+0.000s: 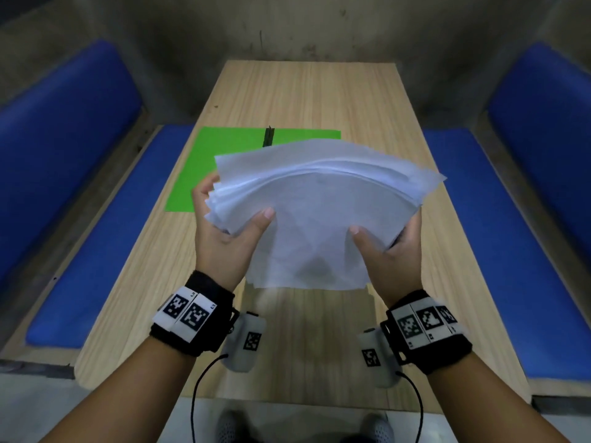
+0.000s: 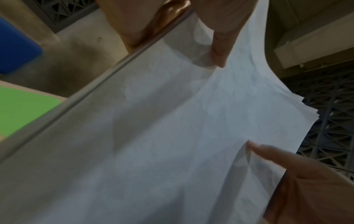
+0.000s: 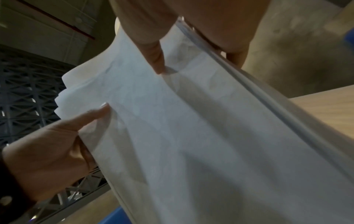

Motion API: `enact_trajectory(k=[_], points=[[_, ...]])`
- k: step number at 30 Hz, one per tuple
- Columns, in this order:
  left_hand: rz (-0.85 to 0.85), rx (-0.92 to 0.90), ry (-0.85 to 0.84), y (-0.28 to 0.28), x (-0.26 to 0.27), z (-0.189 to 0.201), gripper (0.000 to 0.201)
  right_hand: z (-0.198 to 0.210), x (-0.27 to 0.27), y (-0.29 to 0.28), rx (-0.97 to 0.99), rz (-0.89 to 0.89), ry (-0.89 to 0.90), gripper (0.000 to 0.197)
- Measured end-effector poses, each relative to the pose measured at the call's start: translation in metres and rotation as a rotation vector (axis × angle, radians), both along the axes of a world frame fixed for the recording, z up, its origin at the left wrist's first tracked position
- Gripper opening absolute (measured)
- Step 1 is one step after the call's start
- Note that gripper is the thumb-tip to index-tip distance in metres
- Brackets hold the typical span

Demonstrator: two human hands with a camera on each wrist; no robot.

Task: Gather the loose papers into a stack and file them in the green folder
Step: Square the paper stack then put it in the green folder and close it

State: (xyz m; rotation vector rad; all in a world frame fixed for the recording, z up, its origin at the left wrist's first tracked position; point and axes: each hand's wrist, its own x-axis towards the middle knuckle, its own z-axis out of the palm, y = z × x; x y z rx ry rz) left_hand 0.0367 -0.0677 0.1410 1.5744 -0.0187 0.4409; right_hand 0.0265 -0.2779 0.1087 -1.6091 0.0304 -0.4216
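A thick stack of white papers [image 1: 316, 199] is lifted above the wooden table [image 1: 319, 91], its far end drooping and its edges fanned unevenly. My left hand [image 1: 224, 225] grips the stack's left side, thumb on top and fingers underneath. My right hand [image 1: 388, 247] grips the right side the same way. The green folder [image 1: 204, 167] lies flat on the table behind and left of the papers, partly hidden by them, with a dark clip [image 1: 268, 135] at its far edge. The left wrist view shows the papers [image 2: 172, 136] and a corner of the folder [image 2: 23, 109]; the right wrist view shows the papers [image 3: 191, 136].
Blue padded benches [image 1: 80, 219] [image 1: 499, 235] run along both sides of the table. A grey concrete wall [image 1: 303, 27] closes the far end. Bare tabletop stretches beyond the folder and in front of my wrists.
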Motion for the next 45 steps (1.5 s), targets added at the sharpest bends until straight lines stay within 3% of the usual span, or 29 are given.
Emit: enact_trajectory(k=[2,4,8,10,13,15,20,28,32,35,37,40,42,45], points=[[0.095,0.092,-0.108,0.000,0.004,0.010,0.087,-0.003,0.004,-0.001,-0.015,0.009,0.059,0.044],[0.211,0.313,-0.292,-0.001,0.005,0.026,0.095,-0.003,0.007,-0.003,0.006,0.026,0.106,0.027],[0.335,1.137,-0.598,-0.023,-0.001,0.072,0.084,-0.001,0.011,-0.006,0.056,0.073,0.125,0.022],[0.214,1.417,-0.595,-0.037,-0.003,0.082,0.082,-0.003,0.013,-0.008,0.072,0.071,0.131,0.020],[-0.029,1.619,-0.381,-0.043,0.001,0.081,0.075,-0.004,0.014,-0.009,0.102,0.083,0.127,0.021],[-0.022,1.614,-0.281,-0.039,0.003,0.079,0.068,-0.004,0.014,-0.009,0.103,0.091,0.126,0.025],[-0.033,1.580,-0.213,-0.043,0.002,0.076,0.063,-0.006,0.015,-0.012,0.086,0.115,0.137,0.026],[-0.101,1.716,-0.305,-0.041,0.018,0.082,0.068,-0.010,0.017,-0.018,0.079,0.125,0.149,0.018],[-0.155,1.644,-0.237,-0.042,0.026,0.087,0.075,-0.009,0.017,-0.016,0.069,0.148,0.120,0.020],[-0.147,1.615,-0.198,-0.035,0.036,0.093,0.035,-0.013,0.018,-0.015,0.135,0.092,0.079,0.029],[-0.179,1.521,-0.249,-0.025,0.036,0.097,0.017,-0.024,0.020,-0.023,0.108,-0.100,0.094,0.038],[-0.229,1.173,-0.249,0.006,0.038,0.101,0.003,-0.053,0.018,-0.044,0.144,-0.326,0.388,0.084],[-0.288,0.896,-0.155,0.027,0.043,0.098,0.009,-0.071,0.013,-0.055,0.313,-0.231,0.573,0.093],[-0.404,0.529,0.054,0.047,0.047,0.072,0.021,-0.077,0.009,-0.061,0.555,0.096,0.616,0.069]])
